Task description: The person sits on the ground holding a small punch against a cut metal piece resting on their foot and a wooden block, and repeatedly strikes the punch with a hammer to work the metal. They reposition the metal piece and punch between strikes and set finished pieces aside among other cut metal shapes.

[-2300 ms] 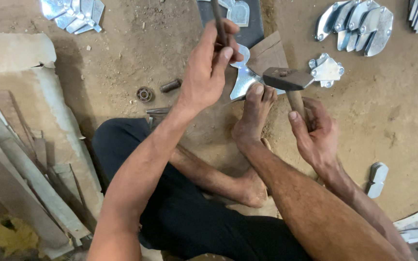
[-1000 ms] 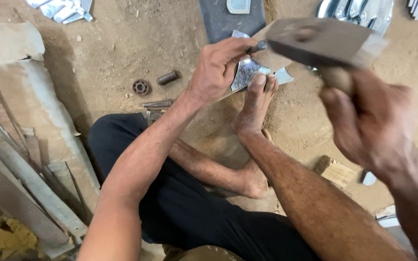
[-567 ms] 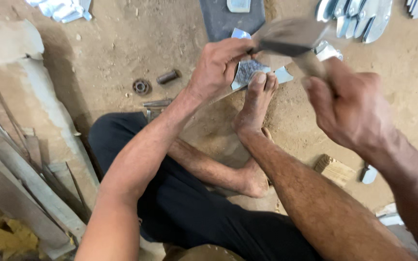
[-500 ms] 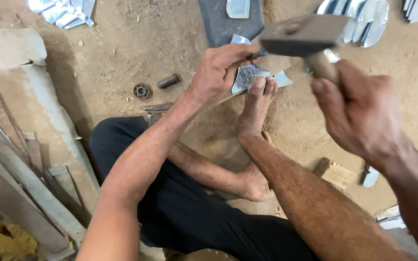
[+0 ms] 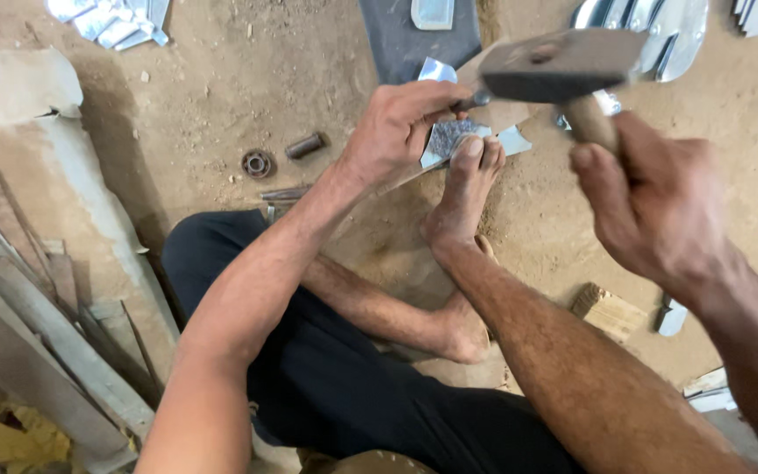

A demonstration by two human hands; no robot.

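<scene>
From the head camera, the person sits on a dirt floor (image 5: 221, 79) with legs folded, and the right hand (image 5: 651, 211) is wrapped tight around the wooden handle of a hammer (image 5: 563, 66), whose dark block head hangs raised above the work, slightly blurred. The left hand (image 5: 396, 132) pinches a thin dark metal punch (image 5: 471, 101) between closed fingers, its tip on a small shiny sheet-metal piece (image 5: 449, 140) that lies on the floor just beyond the toes. One bare foot (image 5: 467, 189) presses on that piece, its toes covering the near edge; the raised hammer head hides part of the ground behind it. A dark flat plate (image 5: 414, 48) lies beyond the piece toward the far edge of the floor, carrying one pale metal cutout (image 5: 432, 13). Left of the hand lie one round bearing ring (image 5: 257, 163) and one short dark cylinder (image 5: 305, 145), close together. A heap of cut metal blanks (image 5: 116, 17) sits at the far left corner, and a fanned stack of shiny blanks (image 5: 668, 31) at the far right. Long grey metal strips (image 5: 37, 325) lean along the left edge, beside a pale slab (image 5: 10, 88). One small wooden block (image 5: 607, 312) rests near the right forearm.
</scene>
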